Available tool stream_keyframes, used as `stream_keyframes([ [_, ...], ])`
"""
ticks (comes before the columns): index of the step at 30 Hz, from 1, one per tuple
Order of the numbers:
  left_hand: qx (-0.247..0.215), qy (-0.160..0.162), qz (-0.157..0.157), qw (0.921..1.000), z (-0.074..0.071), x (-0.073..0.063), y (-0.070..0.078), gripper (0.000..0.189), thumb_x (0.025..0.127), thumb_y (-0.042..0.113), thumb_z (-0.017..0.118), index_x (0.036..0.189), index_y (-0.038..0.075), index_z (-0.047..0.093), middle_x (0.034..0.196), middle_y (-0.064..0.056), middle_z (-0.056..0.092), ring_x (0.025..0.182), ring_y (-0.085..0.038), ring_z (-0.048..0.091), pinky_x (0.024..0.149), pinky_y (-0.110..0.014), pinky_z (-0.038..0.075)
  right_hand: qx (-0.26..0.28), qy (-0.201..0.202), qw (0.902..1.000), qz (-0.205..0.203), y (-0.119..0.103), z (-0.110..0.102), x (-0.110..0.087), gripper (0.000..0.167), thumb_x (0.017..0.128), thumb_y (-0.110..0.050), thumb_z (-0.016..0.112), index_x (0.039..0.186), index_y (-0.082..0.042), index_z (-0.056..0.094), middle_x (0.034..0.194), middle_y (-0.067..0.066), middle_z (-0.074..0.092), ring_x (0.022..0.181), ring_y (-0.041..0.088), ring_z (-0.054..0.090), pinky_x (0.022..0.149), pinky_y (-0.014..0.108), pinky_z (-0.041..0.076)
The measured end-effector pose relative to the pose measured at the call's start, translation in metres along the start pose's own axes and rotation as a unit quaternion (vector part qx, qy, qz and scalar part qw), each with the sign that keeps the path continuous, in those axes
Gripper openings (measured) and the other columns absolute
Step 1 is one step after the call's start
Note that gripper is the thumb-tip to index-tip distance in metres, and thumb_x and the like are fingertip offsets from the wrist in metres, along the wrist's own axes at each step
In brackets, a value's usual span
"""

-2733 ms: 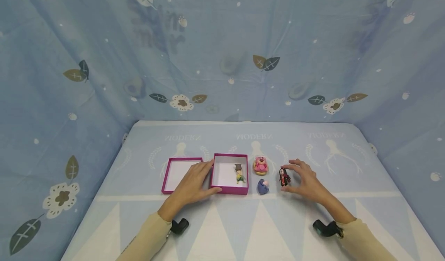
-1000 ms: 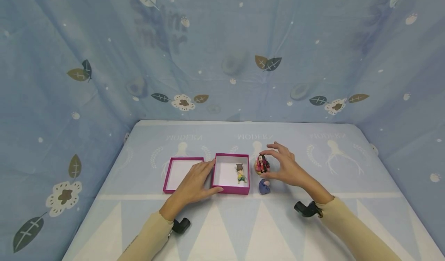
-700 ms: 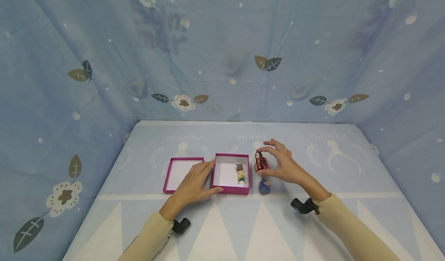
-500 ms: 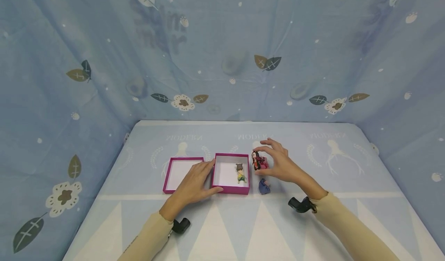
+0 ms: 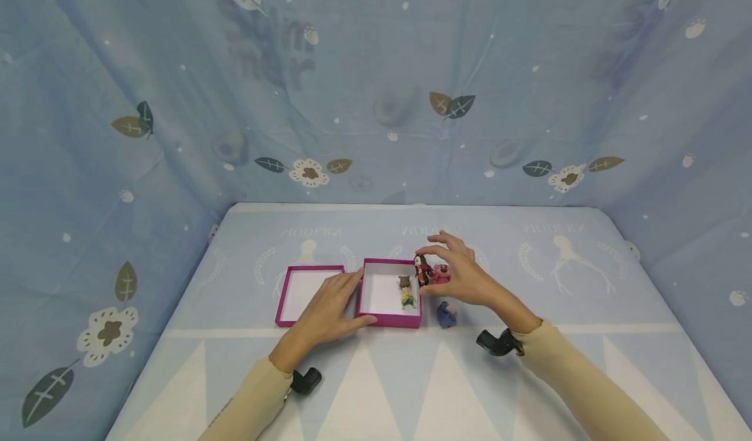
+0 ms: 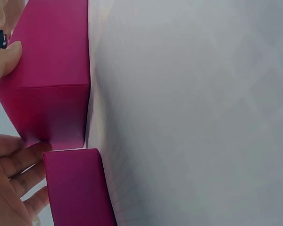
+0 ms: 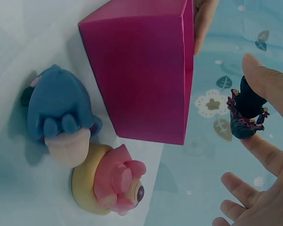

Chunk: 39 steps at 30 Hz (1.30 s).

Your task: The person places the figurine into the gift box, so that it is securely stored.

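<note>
My right hand point(image 5: 464, 279) pinches a small dark-haired doll figurine point(image 5: 422, 270) in red and black between thumb and index finger. It is raised at the right rim of an uncovered magenta box point(image 5: 389, 321) with a white inside. The right wrist view shows the dark back of the figurine, with flower-like trim, above the box's height. My left hand point(image 5: 328, 307) grips the box's front left corner, thumb at the front wall and fingers at the left side. A figurine with a brown cap and green-yellow clothes point(image 5: 406, 293) lies inside the box on the right.
Right of the box sit a pink bear figurine point(image 7: 120, 181) on a yellow base, partly hidden by my right hand in the head view, and a blue donkey-like figurine point(image 5: 446, 315). The magenta-rimmed lid point(image 5: 281, 297) lies left of the box. Patterned cloth point(image 5: 376, 102) hangs behind the table.
My right hand has carried the dark-haired figurine left and up from the table, past the pink bear to the box's right rim. The left hand and box stay in place.
</note>
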<state>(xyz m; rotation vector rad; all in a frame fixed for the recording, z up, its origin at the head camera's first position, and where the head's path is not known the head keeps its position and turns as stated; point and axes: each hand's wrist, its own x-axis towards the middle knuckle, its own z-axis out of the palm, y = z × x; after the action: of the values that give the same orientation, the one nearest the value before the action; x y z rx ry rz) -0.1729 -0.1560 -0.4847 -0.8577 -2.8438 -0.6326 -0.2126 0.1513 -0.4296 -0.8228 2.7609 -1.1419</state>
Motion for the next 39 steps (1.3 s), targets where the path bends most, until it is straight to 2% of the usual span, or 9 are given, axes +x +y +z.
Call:
stream_keyframes([
  [12,0.0,-0.001,-0.001,1.0,-0.001,0.0,0.0,0.1,0.08,0.06,0.071,0.153,0.006,0.031,0.141,-0.013,0.054,0.13,-0.031,0.05,0.112,-0.048,0.037,0.019,-0.004,0.9998,-0.006,-0.008,0.006,0.004,0.064,0.072,-0.034,0.087,0.129,-0.02,0.061,0.15,0.012,0.037,0.149,0.039,0.013,0.109,0.069,0.011],
  [17,0.001,0.002,0.001,1.0,-0.001,-0.001,0.0,0.099,0.08,0.062,0.069,0.153,0.006,0.032,0.14,-0.013,0.054,0.13,-0.03,0.05,0.112,-0.048,0.037,0.026,-0.009,0.9996,-0.005,-0.011,0.013,0.006,0.065,0.072,-0.034,0.087,0.129,-0.018,0.061,0.149,0.015,0.038,0.148,0.04,0.013,0.109,0.068,0.012],
  [23,-0.002,-0.007,-0.007,0.9999,-0.001,-0.001,0.001,0.099,0.08,0.062,0.069,0.153,0.007,0.032,0.14,-0.011,0.054,0.13,-0.029,0.05,0.113,-0.048,0.036,0.021,-0.016,0.9996,-0.003,-0.012,0.024,0.008,0.067,0.07,-0.037,0.088,0.129,-0.021,0.061,0.149,0.013,0.04,0.149,0.037,0.015,0.11,0.065,0.014],
  [33,0.005,-0.007,-0.007,0.9999,-0.001,0.0,0.001,0.099,0.08,0.062,0.069,0.153,0.006,0.031,0.141,-0.013,0.053,0.131,-0.031,0.05,0.112,-0.049,0.037,0.026,-0.021,0.9994,-0.009,-0.013,0.034,0.009,0.067,0.07,-0.035,0.088,0.129,-0.017,0.062,0.141,0.015,0.046,0.142,0.035,0.029,0.108,0.063,0.019],
  [39,0.002,-0.009,-0.009,0.9999,-0.001,0.0,0.001,0.099,0.08,0.061,0.07,0.153,0.006,0.031,0.141,-0.014,0.053,0.131,-0.032,0.049,0.112,-0.05,0.036,0.02,-0.03,0.9993,-0.001,-0.014,0.035,0.009,0.069,0.069,-0.036,0.088,0.13,-0.017,0.061,0.146,0.016,0.043,0.145,0.036,0.025,0.109,0.063,0.019],
])
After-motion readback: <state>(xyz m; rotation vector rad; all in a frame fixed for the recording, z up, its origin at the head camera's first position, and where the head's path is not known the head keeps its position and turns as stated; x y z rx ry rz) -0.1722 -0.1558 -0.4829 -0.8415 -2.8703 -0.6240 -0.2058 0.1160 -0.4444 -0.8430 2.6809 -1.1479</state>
